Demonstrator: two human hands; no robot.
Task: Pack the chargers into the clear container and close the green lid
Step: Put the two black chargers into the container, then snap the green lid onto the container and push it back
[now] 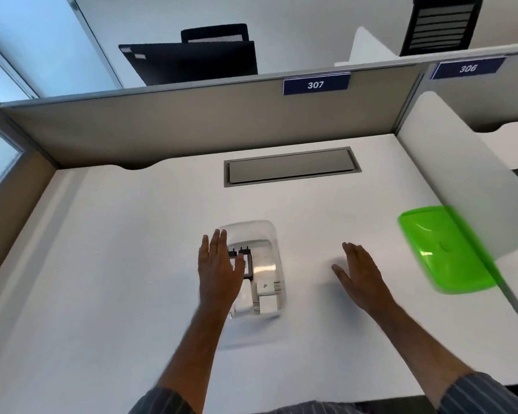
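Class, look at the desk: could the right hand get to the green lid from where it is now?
Probably yes. The right hand is open and holds nothing, and only bare desk lies between it and the lid, which leans against the side panel further to the right.

Bare counter [150,234] lies open between my right hand [360,273] and the green lid [440,249]; the side divider [449,180] walls the lid's far edge.
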